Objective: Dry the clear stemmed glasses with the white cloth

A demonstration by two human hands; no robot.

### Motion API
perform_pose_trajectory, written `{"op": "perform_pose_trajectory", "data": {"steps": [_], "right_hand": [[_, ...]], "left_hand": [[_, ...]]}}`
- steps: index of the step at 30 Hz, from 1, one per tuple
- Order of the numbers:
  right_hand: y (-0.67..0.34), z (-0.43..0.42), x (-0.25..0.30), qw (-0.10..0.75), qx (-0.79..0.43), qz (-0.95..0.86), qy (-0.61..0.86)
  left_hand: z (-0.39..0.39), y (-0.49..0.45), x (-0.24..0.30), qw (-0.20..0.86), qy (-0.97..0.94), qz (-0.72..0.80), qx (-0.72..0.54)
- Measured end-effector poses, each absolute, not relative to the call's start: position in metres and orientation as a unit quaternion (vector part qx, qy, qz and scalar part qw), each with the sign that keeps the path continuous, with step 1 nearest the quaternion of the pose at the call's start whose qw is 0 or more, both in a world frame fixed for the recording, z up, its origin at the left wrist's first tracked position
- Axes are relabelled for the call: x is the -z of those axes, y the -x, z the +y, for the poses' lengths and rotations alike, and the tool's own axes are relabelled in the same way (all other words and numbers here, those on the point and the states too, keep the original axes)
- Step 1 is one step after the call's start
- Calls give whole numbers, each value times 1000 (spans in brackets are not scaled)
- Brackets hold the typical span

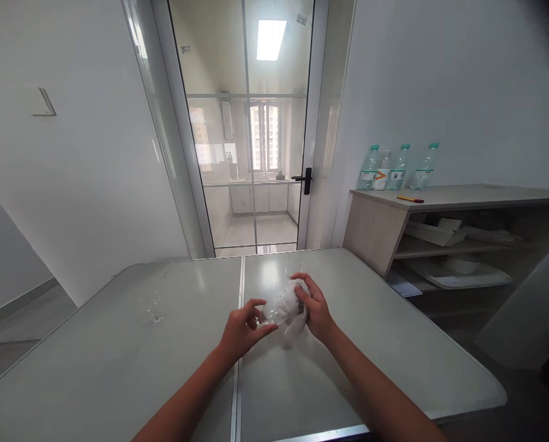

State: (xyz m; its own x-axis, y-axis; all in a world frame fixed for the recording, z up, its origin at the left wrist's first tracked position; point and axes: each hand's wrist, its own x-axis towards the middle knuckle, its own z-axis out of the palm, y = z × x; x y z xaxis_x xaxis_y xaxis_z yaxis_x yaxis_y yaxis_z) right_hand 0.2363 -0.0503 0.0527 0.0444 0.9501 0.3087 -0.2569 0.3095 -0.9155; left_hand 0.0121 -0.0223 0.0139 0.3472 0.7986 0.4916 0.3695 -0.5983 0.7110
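Note:
Over the table's middle seam, my left hand (243,324) pinches one end of a clear glass (269,314) between thumb and fingers. My right hand (315,309) is closed on a white cloth (288,304), which is bunched against the glass's other end and covers it. A loose end of the cloth hangs below, slightly blurred. On the left half of the table stands another transparent glass (156,318), hard to make out against the surface. Part of a further clear object (297,267) shows just beyond my right hand; its kind is unclear.
The pale table (118,368) has metal edging. On the right, a wooden shelf unit (376,221) bears several plastic bottles (397,172) and a yellow-and-red pen-like item (410,199). A white bowl (461,264) sits on a lower shelf. A glazed door (274,141) closes the far side.

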Motion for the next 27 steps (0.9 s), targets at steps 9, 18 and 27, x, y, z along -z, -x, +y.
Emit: {"op": "perform_pose_trajectory", "data": {"steps": [9, 18, 27], "right_hand": [[-216, -50, -41, 634, -570, -419, 312], [-216, -53, -50, 545, -655, -459, 251], [-210, -55, -30, 475, -314, -757, 321]], "left_hand": [[-34, -14, -28, 299, -746, 321, -501], [-33, -29, -22, 585, -616, 274, -451], [-19, -23, -27, 542, -564, 344, -519]]}}
